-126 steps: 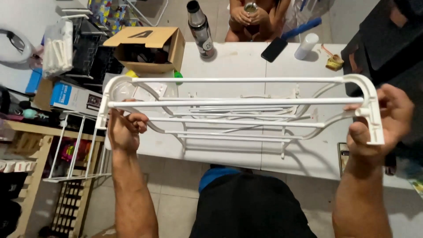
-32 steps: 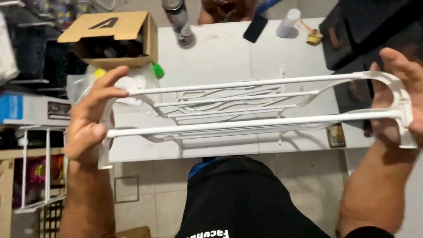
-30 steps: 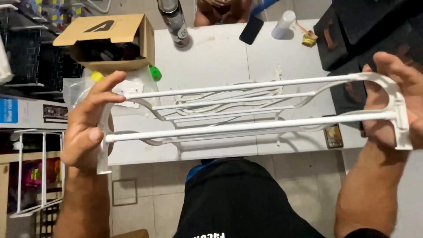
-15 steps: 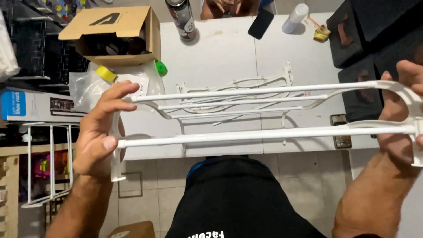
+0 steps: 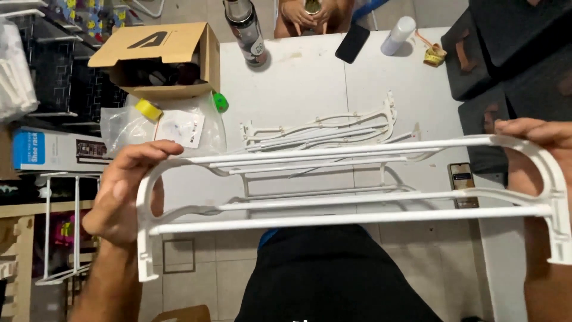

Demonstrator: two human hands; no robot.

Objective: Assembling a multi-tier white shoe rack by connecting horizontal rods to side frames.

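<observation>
I have a white plastic rack frame with long horizontal rods (image 5: 351,217) held level above the white bench (image 5: 304,83), one end in each hand. My left hand (image 5: 122,194) is wrapped round the left curved end piece, fingers over its top. My right hand (image 5: 536,161) grasps the right end piece (partly cut off by the picture edge, so its fingers are hard to read). Beneath the frame, more loose white rack parts (image 5: 322,128) lie on the bench, partly hidden by the rods.
</observation>
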